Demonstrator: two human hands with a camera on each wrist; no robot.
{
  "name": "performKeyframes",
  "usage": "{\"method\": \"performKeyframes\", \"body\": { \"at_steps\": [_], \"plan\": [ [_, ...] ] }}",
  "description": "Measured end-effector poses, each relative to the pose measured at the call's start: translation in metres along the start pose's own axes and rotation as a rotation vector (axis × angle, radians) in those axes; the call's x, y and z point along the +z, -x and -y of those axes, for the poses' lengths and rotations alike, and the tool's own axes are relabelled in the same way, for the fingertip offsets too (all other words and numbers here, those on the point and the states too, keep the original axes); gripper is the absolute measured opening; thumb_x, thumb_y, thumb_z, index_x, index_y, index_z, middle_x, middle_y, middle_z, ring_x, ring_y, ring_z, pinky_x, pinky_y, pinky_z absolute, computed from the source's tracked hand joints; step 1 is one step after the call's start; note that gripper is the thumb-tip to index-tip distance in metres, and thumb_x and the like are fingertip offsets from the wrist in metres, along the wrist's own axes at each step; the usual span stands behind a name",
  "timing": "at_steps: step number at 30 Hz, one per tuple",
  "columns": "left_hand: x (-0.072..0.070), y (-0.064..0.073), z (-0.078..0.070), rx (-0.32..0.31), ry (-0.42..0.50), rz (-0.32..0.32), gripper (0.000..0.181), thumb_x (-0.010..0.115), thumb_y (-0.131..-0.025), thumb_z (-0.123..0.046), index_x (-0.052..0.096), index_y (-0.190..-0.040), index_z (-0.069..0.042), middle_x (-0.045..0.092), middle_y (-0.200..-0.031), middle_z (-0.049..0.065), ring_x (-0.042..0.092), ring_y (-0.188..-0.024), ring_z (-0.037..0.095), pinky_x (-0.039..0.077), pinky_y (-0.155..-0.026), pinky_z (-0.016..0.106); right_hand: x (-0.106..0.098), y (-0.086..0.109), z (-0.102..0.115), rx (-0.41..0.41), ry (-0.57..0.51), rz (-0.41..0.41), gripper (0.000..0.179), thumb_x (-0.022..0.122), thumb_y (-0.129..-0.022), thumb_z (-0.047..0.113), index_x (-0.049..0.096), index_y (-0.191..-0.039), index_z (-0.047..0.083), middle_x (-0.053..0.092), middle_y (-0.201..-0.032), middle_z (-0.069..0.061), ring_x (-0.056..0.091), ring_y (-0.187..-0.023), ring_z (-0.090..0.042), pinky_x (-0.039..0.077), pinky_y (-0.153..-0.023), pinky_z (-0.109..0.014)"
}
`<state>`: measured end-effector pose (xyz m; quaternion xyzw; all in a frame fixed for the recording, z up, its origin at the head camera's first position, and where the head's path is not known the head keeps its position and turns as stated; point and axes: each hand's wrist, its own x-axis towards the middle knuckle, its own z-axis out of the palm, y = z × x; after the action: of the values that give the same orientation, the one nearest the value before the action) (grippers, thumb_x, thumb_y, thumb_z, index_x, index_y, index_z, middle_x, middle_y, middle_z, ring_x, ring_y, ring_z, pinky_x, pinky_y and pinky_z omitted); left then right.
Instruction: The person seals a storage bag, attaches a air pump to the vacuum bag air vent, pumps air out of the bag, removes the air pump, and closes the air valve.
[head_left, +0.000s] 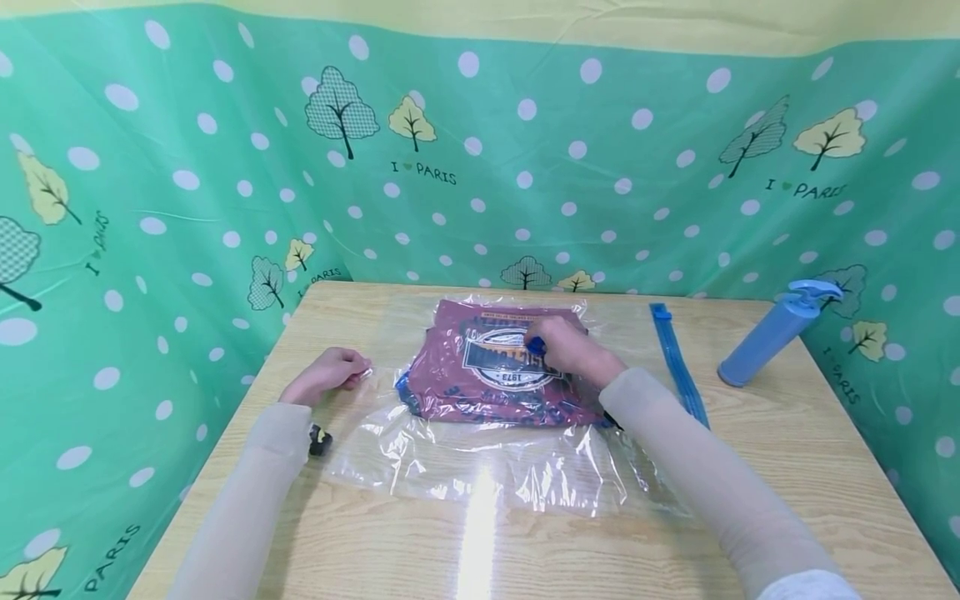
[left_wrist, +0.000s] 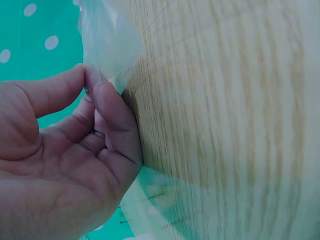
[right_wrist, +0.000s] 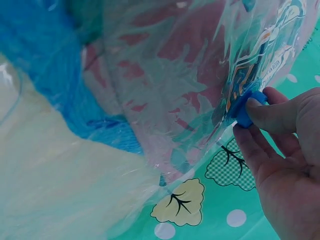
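A clear plastic vacuum storage bag (head_left: 517, 479) lies flat on the wooden table (head_left: 375, 542), its film wrinkled and shiny. Inside is a folded maroon garment (head_left: 442, 367) with a printed badge, and blue fabric (right_wrist: 55, 75) shows along its side. With thumb and fingers, my right hand (head_left: 570, 346) grips a blue valve cap (right_wrist: 245, 107) on top of the bag, over the print. At the bag's left side, my left hand (head_left: 327, 375) pinches the edge of the film (left_wrist: 112, 50) between thumb and index finger; its other fingers curl in beside the tabletop.
A blue hand pump (head_left: 768, 337) stands tilted at the table's right. Between it and the bag lies a long blue strip (head_left: 678, 367) with a slider at its far end, partly behind my right forearm. A green dotted curtain (head_left: 480, 183) encloses the back and sides.
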<state>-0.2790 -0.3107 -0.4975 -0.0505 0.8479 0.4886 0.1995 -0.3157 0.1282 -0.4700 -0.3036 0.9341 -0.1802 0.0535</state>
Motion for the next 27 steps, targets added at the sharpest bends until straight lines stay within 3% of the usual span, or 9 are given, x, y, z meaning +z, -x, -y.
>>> {"method": "performKeyframes", "body": {
  "at_steps": [6, 12, 17, 20, 24, 27],
  "plan": [
    [0.0006, 0.0013, -0.0005, -0.003, -0.004, 0.003, 0.022, 0.055, -0.109, -0.011, 0.065, -0.091, -0.003, 0.054, -0.079, 0.000, 0.050, -0.073, 0.013, 0.049, -0.065, 0.021, 0.0028, 0.0005, 0.0014, 0.027, 0.014, -0.022, 0.040, 0.070, -0.085, -0.017, 0.073, -0.122, -0.003, 0.073, -0.118, -0.018, 0.068, -0.113, -0.036, 0.056, -0.100, -0.048],
    [0.0012, 0.0004, -0.0010, -0.004, 0.002, 0.000, 0.023, 0.055, -0.109, -0.011, 0.064, -0.090, -0.003, 0.054, -0.079, 0.001, 0.050, -0.073, 0.012, 0.049, -0.065, 0.021, 0.0058, -0.0007, 0.0036, 0.056, 0.073, -0.095, 0.014, 0.079, -0.094, 0.004, 0.076, -0.107, -0.001, 0.074, -0.095, -0.011, 0.069, -0.089, -0.027, 0.060, -0.085, -0.041],
    [0.0019, 0.0009, -0.0007, -0.012, 0.003, 0.005, 0.022, 0.055, -0.109, -0.012, 0.065, -0.092, -0.003, 0.054, -0.080, 0.000, 0.050, -0.073, 0.012, 0.049, -0.066, 0.021, 0.0060, -0.0004, 0.0026, 0.116, 0.093, -0.099, 0.022, 0.080, -0.096, 0.021, 0.075, -0.105, 0.001, 0.069, -0.088, -0.008, 0.062, -0.079, -0.023, 0.055, -0.072, -0.039],
    [0.0018, 0.0011, -0.0005, -0.013, 0.003, 0.007, 0.022, 0.055, -0.109, -0.012, 0.065, -0.093, -0.002, 0.054, -0.080, 0.000, 0.050, -0.073, 0.012, 0.049, -0.066, 0.021, 0.0046, 0.0014, 0.0025, 0.100, 0.107, -0.068, 0.031, 0.080, -0.096, 0.017, 0.072, -0.119, -0.002, 0.070, -0.103, -0.014, 0.065, -0.093, -0.028, 0.058, -0.084, -0.043],
    [0.0016, 0.0011, -0.0019, -0.010, 0.002, 0.004, 0.021, 0.054, -0.109, -0.011, 0.065, -0.094, -0.001, 0.054, -0.080, 0.000, 0.050, -0.073, 0.012, 0.049, -0.065, 0.020, 0.0026, 0.0039, 0.0023, 0.052, 0.145, -0.025, 0.048, 0.078, -0.088, -0.003, 0.065, -0.135, -0.006, 0.065, -0.129, -0.023, 0.063, -0.119, -0.037, 0.051, -0.107, -0.049],
    [0.0019, 0.0015, -0.0027, -0.010, 0.004, -0.001, 0.021, 0.055, -0.109, -0.011, 0.065, -0.095, 0.000, 0.055, -0.081, 0.000, 0.050, -0.074, 0.012, 0.049, -0.066, 0.020, 0.0021, 0.0046, 0.0014, 0.034, 0.161, -0.015, 0.056, 0.074, -0.080, -0.013, 0.065, -0.136, -0.007, 0.063, -0.134, -0.026, 0.061, -0.123, -0.040, 0.049, -0.109, -0.050]
  ]
}}
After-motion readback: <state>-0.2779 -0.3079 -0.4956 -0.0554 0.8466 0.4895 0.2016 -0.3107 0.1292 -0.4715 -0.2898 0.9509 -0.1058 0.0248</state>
